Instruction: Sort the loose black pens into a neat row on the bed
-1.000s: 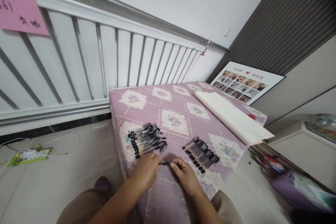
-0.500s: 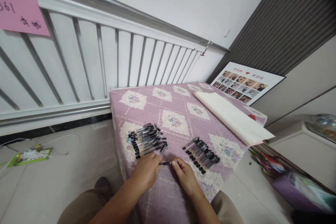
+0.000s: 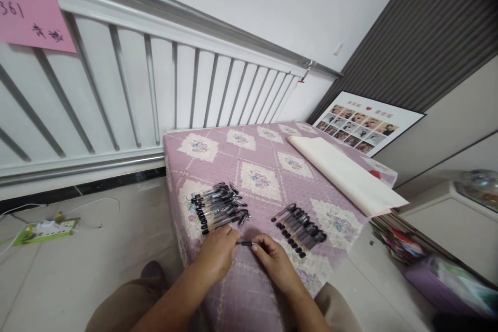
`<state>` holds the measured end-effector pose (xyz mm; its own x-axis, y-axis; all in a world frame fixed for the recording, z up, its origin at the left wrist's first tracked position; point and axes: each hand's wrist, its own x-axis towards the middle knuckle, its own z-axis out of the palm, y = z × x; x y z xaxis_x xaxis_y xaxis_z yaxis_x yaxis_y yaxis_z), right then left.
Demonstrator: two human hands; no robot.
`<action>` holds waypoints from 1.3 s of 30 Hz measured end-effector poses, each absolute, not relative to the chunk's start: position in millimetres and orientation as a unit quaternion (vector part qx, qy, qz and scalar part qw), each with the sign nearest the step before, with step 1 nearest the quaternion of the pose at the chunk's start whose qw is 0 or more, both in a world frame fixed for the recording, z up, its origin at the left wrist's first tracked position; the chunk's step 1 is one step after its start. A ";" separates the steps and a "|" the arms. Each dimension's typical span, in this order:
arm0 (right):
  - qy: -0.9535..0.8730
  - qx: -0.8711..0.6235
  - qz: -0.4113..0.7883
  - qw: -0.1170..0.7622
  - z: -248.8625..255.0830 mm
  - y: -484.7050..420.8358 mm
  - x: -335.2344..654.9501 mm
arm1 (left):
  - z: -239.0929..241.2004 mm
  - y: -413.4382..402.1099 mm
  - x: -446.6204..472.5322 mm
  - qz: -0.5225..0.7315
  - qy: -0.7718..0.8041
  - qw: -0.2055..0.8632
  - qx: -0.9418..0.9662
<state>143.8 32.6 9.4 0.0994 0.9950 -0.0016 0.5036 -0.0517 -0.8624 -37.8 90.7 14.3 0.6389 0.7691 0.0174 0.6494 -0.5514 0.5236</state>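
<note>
Dark slim pen piece [image 3: 246, 243], held near level, short length showing, in front of and between left pen pile [image 3: 220, 210] and right pen row [image 3: 298, 229]. Pile: clear barrels, black ends, stacked, overlapping. Row: black-ended pens side by side, slanted, staggered diagonally

Bare left hand [image 3: 219, 251], bare right hand [image 3: 274, 262], slim rounded fingers, nails too small to make out. Bare left forearm [image 3: 177, 298] and bare right forearm [image 3: 305, 308], smooth, widening toward the elbow. Plain brownish-khaki cloth trousers [image 3: 120, 306], matte, some soft creases, both legs. Dark purplish-grey rounded shoe [image 3: 152, 271], left foot, details blurred.
</note>
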 end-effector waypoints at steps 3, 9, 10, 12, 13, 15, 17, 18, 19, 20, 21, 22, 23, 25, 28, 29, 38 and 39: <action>-0.585 -0.649 0.326 0.359 10.6 32.6 143.5 | 15.8 90.6 -37.6 0.119 0.410 0.250 0.869; -0.576 -0.635 0.338 0.389 10.9 33.4 142.5 | 15.8 91.2 -37.1 0.115 0.416 0.244 0.868; -0.576 -0.637 0.339 0.384 11.6 33.3 142.3 | 15.9 91.3 -37.0 0.113 0.416 0.245 0.868; -0.575 -0.644 0.342 0.371 13.0 33.2 141.8 | 16.0 91.3 -36.7 0.112 0.416 0.247 0.868; -0.574 -0.646 0.342 0.369 13.5 33.2 141.6 | 15.8 91.3 -36.6 0.113 0.416 0.247 0.868; -0.572 -0.643 0.341 0.379 13.6 33.4 141.3 | 15.2 91.2 -36.4 0.116 0.414 0.246 0.869; -0.573 -0.632 0.343 0.393 13.6 33.6 141.1 | 14.6 91.1 -36.5 0.117 0.413 0.242 0.870; -0.574 -0.629 0.346 0.393 13.8 33.7 141.0 | 14.5 91.1 -36.6 0.117 0.413 0.240 0.871; -0.576 -0.628 0.350 0.389 14.3 33.6 140.8 | 14.8 91.0 -36.7 0.117 0.413 0.240 0.871; -0.577 -0.631 0.351 0.381 14.9 33.5 140.7 | 15.3 91.0 -36.9 0.116 0.413 0.242 0.871; -0.577 -0.636 0.350 0.374 15.5 33.4 140.5 | 16.0 90.9 -37.1 0.115 0.413 0.244 0.870; -0.576 -0.641 0.346 0.370 16.0 33.2 140.3 | 16.7 90.9 -37.3 0.113 0.414 0.246 0.869; -0.575 -0.644 0.341 0.372 16.3 33.1 140.1 | 17.3 90.8 -37.4 0.110 0.415 0.248 0.868; -0.573 -0.641 0.333 0.387 16.0 33.0 140.0 | 17.8 90.8 -37.6 0.105 0.416 0.248 0.868; -0.574 -0.634 0.339 0.392 14.6 33.0 140.2 | 16.3 90.9 -37.6 0.109 0.412 0.246 0.871; -0.574 -0.636 0.342 0.385 14.2 33.0 140.3 | 15.4 91.0 -37.6 0.113 0.411 0.244 0.871; -0.567 -0.644 0.352 0.374 13.4 33.1 139.3 | 11.7 90.6 -38.0 0.131 0.405 0.243 0.872; -0.568 -0.645 0.353 0.369 13.9 32.9 139.3 | 11.8 90.7 -38.1 0.135 0.401 0.244 0.873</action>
<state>139.3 32.9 13.9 0.1045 0.9938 -0.0366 0.4719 -0.0819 -0.8778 -38.1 90.7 11.8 0.6423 0.7654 0.0400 0.6338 -0.5598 0.5337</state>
